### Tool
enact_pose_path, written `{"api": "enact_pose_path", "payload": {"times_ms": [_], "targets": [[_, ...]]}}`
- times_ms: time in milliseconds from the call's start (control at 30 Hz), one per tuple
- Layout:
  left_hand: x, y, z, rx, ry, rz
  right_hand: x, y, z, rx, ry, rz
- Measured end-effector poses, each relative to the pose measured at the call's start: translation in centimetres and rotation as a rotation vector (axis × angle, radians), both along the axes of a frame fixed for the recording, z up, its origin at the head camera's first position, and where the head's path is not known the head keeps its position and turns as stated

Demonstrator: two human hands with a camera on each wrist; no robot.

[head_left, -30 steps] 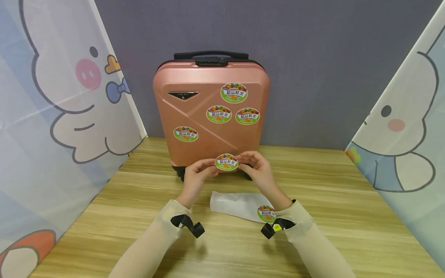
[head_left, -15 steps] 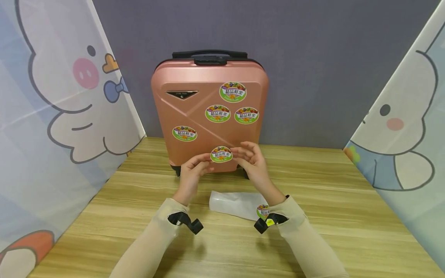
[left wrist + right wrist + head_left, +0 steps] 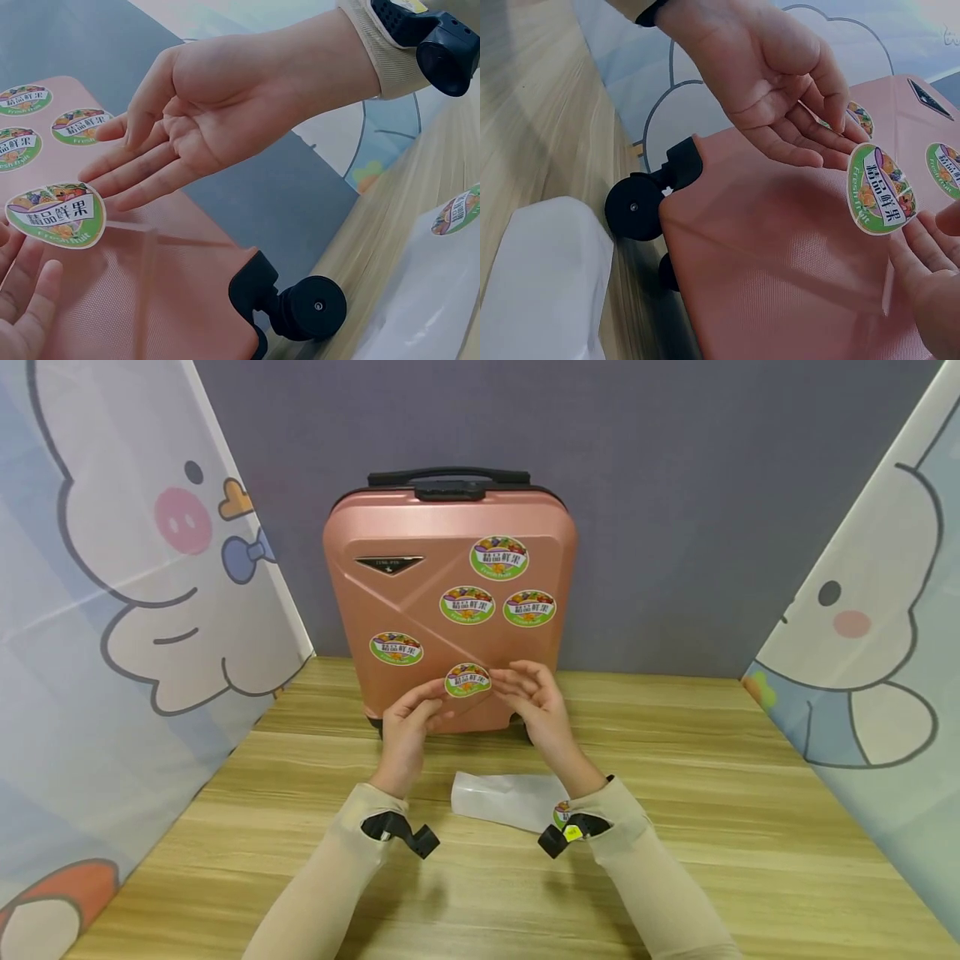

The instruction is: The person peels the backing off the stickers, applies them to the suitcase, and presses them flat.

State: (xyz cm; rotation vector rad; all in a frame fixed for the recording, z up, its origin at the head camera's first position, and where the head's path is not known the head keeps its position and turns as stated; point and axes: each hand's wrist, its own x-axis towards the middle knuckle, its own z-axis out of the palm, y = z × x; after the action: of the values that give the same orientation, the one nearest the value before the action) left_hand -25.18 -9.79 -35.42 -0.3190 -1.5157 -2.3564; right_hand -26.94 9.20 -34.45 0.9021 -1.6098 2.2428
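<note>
In the head view an oval fruit sticker point(image 3: 468, 680) is held up between both hands, over the lower front of a pink suitcase point(image 3: 450, 568). The left hand point(image 3: 406, 727) touches its left edge with extended fingertips, and its thumb stands away from it. On the right edge are the fingertips of the right hand point(image 3: 542, 710), whose thumb is likewise apart. Both wrist views show the fingertips partly behind the sticker, its printed face outward. Several matching stickers, among them a large upper one point(image 3: 499, 558), are on the suitcase front.
A white backing sheet point(image 3: 498, 800) lies on the wooden table point(image 3: 750, 793) below the hands, bearing another sticker point(image 3: 457, 210) partly covered by the right wrist in the head view. Behind the suitcase rises a grey wall point(image 3: 675, 527). Cartoon-printed curtains point(image 3: 67, 693) flank both sides.
The hands have carried the sticker forward and slightly left, up against the lower suitcase front in the view. Their thumbs have moved off the sticker's edges, leaving extended fingers on it.
</note>
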Motion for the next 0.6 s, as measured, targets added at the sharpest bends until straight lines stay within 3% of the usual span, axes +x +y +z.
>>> {"api": "enact_pose_path", "payload": {"times_ms": [600], "targets": [[-0.8, 0.0, 1.0, 0.082, 0.066, 0.005, -0.5, -1.1, 0.8, -0.119, -0.030, 0.032]]}}
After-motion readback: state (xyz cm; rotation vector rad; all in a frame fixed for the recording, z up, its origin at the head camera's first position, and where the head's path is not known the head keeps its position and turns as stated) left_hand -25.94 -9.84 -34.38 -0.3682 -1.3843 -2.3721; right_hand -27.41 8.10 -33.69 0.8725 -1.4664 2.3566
